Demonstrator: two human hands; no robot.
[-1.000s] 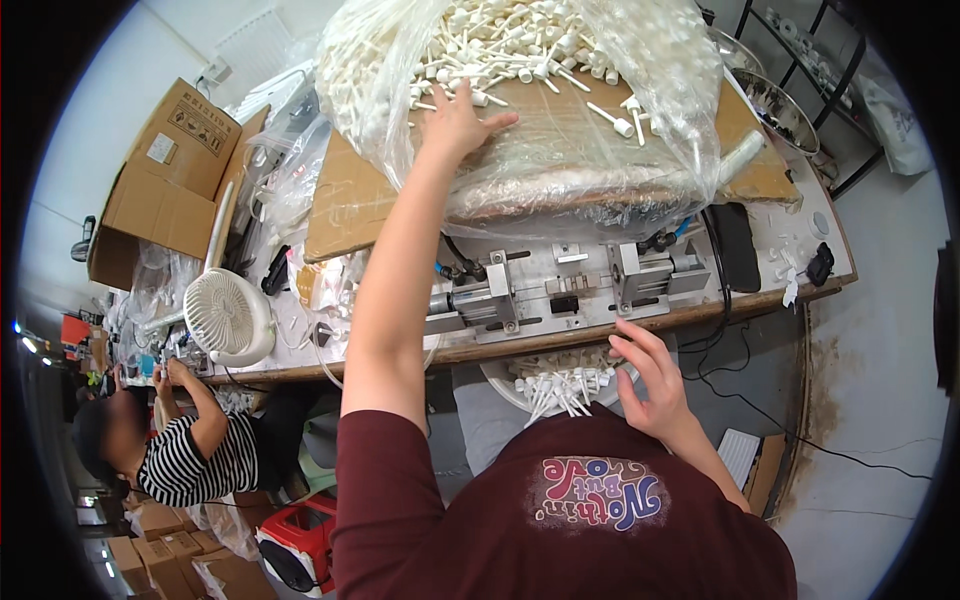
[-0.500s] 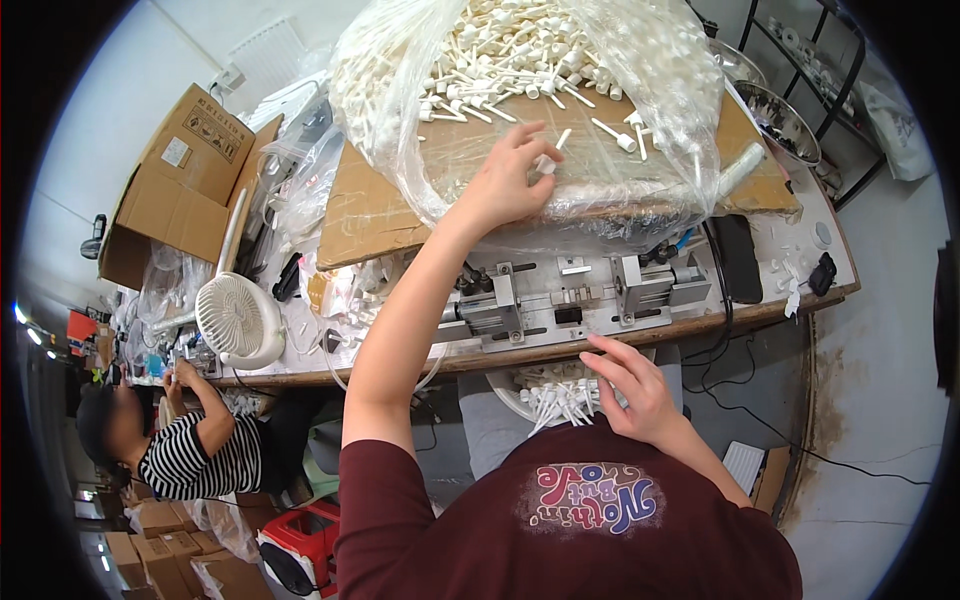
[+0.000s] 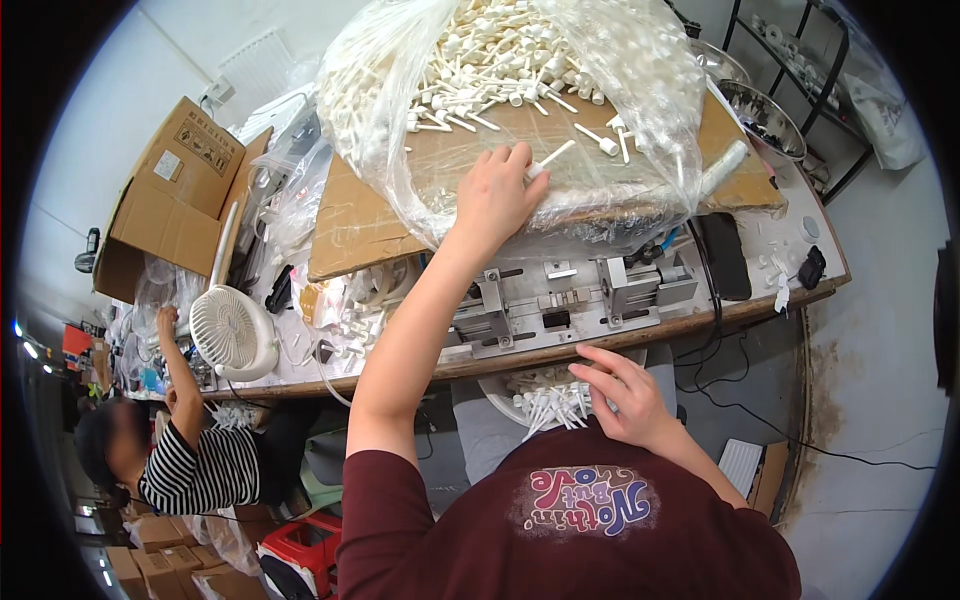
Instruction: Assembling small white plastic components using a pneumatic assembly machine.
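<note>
My left hand (image 3: 497, 193) reaches over the cardboard and pinches a white plastic cap with a thin stem (image 3: 555, 157). The cap end is at the fingertips, and the stem points away to the far right. Beyond it, a heap of similar white stemmed caps (image 3: 510, 60) fills an open clear plastic bag (image 3: 665, 80). My right hand (image 3: 630, 403) hovers at the table's near edge with fingers stretched and apart, holding nothing. Just beyond it is a metal clamping fixture (image 3: 555, 318) on the table. Below, a bowl of white stemmed pieces (image 3: 553, 403) rests at my lap.
A white fan (image 3: 234, 332) and an open cardboard box (image 3: 172, 200) stand to the left. A black phone-like slab (image 3: 724, 257) lies right of the fixture, with black cables hanging over the edge. Metal bowls (image 3: 765, 115) are at the far right. A co-worker in stripes (image 3: 225, 465) sits at left.
My left hand has closed on a stemmed cap that lay on the bag and shifted slightly left and nearer. My right hand is almost unmoved. The co-worker's arm has reached farther out.
</note>
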